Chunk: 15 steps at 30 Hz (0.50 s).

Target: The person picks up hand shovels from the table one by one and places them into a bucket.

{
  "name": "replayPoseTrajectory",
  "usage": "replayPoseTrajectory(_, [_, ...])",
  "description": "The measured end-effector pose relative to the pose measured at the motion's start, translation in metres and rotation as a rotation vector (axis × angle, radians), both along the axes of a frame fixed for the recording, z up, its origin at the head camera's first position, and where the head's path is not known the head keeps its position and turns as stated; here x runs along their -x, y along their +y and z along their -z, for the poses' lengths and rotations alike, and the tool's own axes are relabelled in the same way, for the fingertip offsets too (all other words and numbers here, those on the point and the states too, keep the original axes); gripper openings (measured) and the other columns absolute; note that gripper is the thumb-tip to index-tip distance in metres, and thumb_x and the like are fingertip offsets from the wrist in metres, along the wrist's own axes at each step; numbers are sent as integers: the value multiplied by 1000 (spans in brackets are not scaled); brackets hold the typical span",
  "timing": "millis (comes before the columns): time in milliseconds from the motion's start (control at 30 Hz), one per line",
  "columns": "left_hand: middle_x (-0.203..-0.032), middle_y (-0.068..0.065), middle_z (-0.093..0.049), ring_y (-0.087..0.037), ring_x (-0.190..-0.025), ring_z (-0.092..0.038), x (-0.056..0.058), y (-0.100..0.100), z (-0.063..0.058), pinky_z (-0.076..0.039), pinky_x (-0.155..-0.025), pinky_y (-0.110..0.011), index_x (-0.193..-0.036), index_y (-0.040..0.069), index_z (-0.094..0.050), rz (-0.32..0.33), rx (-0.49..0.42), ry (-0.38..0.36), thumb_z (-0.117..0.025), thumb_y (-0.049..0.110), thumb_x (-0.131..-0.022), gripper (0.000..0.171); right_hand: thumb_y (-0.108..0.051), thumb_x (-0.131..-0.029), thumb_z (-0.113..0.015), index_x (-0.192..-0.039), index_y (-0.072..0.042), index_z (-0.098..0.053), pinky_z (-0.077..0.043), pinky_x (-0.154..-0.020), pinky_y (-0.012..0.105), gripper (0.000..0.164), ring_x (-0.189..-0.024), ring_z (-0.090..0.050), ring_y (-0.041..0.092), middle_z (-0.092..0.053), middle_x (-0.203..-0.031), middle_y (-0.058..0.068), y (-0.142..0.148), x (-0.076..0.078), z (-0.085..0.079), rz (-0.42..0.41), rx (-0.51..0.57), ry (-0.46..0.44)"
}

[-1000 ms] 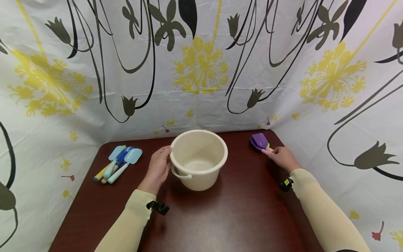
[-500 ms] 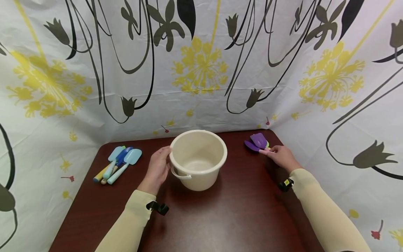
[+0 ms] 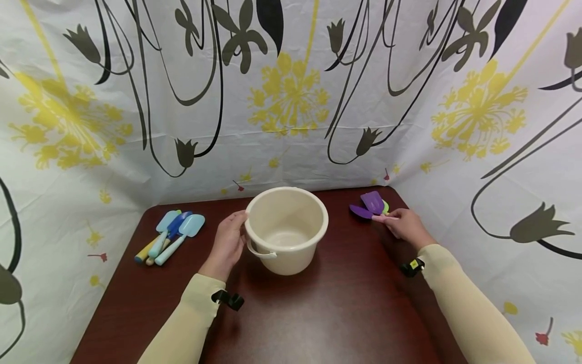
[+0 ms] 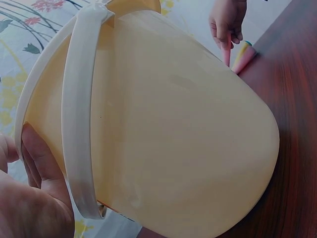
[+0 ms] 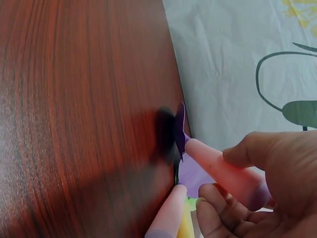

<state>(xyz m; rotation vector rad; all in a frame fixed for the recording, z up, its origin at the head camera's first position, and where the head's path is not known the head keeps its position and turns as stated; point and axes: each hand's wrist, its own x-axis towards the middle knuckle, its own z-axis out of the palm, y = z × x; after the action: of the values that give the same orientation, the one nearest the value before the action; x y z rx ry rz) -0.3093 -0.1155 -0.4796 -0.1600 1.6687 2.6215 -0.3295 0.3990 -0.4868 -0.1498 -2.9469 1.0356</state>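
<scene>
A cream bucket stands upright in the middle of the table, its handle hanging down on the side nearest my left hand. My left hand holds the bucket by the left of its rim. At the far right corner, my right hand pinches the pink handle of a toy shovel between thumb and fingers. Its purple blade points left, casting a dark shadow on the table. Beneath lie another purple-bladed shovel with a pink handle and a yellow handle beside it.
A pile of toy shovels with light blue blades, a dark blue blade and light blue, yellow and wooden handles lies at the left. The dark red table is enclosed by a flowered white curtain at back and sides.
The held shovel's purple blade has swung left, away from the other purple blade, and the right hand has risen slightly. The left hand and bucket look unmoved.
</scene>
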Motion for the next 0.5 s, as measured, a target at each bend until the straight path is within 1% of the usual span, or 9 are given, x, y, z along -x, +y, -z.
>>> replayPoseTrajectory(67, [-119,-13,-67,-30,-109,-63,0,0,0,-57,-76,-26,-126,-4,-70,0,2,0,-65,13,-108,25,-32,-108,-72,-120,10,-74,-49,-76,36,44,-86,-62,30,-71,-96,18,-2,-2,-2,12,-7,25])
replayPoseTrajectory(133, [-121,-14,-67,-31,-113,-63,0,-1,0,-58,-77,-27,-128,-4,-70,1,5,1,-65,14,-108,27,-30,-107,-71,-126,12,-72,-51,-81,37,45,-96,-65,34,-72,-114,25,-4,-4,-4,35,1,43])
replayPoseTrajectory(167, [-122,-15,-66,-33,-114,-62,0,-1,0,-58,-77,-27,-128,-5,-70,-1,4,1,-65,14,-108,27,-29,-107,-71,-127,13,-71,-51,-84,38,46,-100,-65,36,-72,-119,28,-5,-5,-5,47,13,49])
replayPoseTrajectory(233, [-125,-16,-65,-34,-117,-61,0,-1,-1,-58,-78,-27,-130,-5,-69,0,10,3,-65,14,-108,29,-28,-107,-72,-127,13,-69,-53,-86,40,46,-104,-66,39,-71,-122,31,-6,-6,-6,65,40,57])
replayPoseTrajectory(300, [-127,-17,-65,-35,-118,-61,0,-1,-1,-58,-79,-27,-131,-5,-68,4,15,2,-65,14,-108,30,-28,-107,-73,-126,14,-69,-54,-88,43,45,-106,-66,41,-71,-121,32,-7,-7,-6,76,61,68])
replayPoseTrajectory(400, [-128,-16,-65,-35,-118,-61,0,-1,-1,-58,-80,-27,-133,-5,-68,6,22,0,-65,14,-108,31,-27,-107,-73,-125,13,-70,-54,-93,48,44,-110,-66,43,-71,-122,32,-6,-7,-6,86,65,85])
replayPoseTrajectory(500, [-127,-16,-65,-34,-115,-61,0,-1,0,-56,-79,-27,-133,-6,-68,6,29,1,-65,15,-108,32,-29,-108,-73,-124,11,-71,-53,-95,50,43,-111,-65,44,-71,-122,32,-5,-6,-5,95,63,98])
